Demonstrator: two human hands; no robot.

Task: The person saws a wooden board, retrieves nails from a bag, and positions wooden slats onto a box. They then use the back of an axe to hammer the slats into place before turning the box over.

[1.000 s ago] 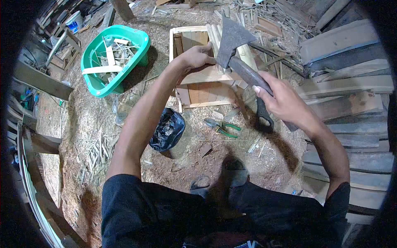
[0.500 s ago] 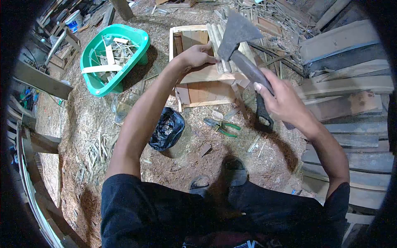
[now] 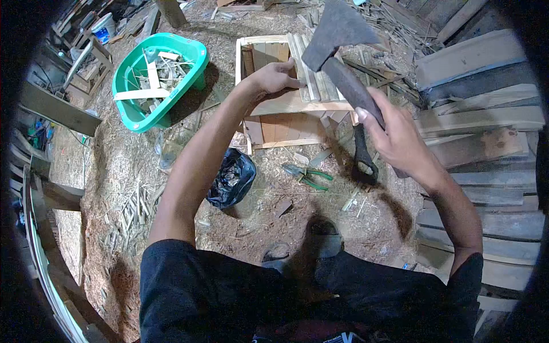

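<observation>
A hatchet [image 3: 340, 34] with a broad dark head is raised over the right side of a wooden crate [image 3: 334, 106]. My right hand [image 3: 394, 128] is wrapped round its handle, the head pointing up and away from me. At the crate's top, my left hand [image 3: 274, 79] is closed at the edge of a narrow wooden slat [image 3: 301, 63]; its fingertips are partly hidden, and whether anything small is pinched there cannot be seen. Several slats lie side by side across the crate, whose left part is uncovered.
Green-handled pliers [image 3: 307, 176], a black looped tool handle [image 3: 364, 157] and a black plastic bag [image 3: 233, 178] with bits inside lie on the shaving-strewn ground. A green tub [image 3: 199, 63] of wood scraps stands left. Stacked planks [image 3: 480, 151] line the right; wood offcuts are piled behind.
The hatchet head has moved slightly up and to the right with my right hand. My left hand stays at the slat.
</observation>
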